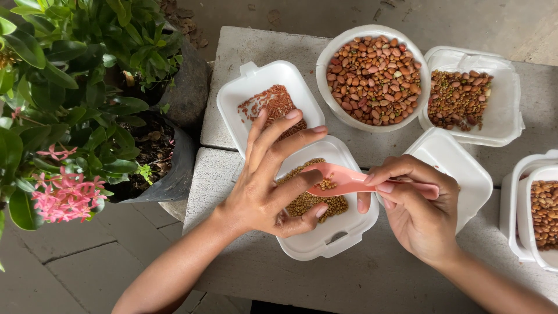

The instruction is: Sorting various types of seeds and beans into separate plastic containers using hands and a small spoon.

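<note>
The pink spoon [349, 181] lies nearly level, bowl pointing left, over the white tray [343, 232] of small tan seeds. Right hand [415, 212] pinches its handle; left hand [270, 186] has fingers spread, thumb and forefinger touching the bowl. Behind sit a tray of reddish grains [256, 87], a round bowl of brown beans [372, 75] and a mixed tray [500, 104]. The ledge's near edge has open room.

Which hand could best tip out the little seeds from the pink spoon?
Probably the right hand: it grips the pink plastic spoon by its handle, while the left hand only touches the bowl over the white foam tray of tan seeds.
</note>
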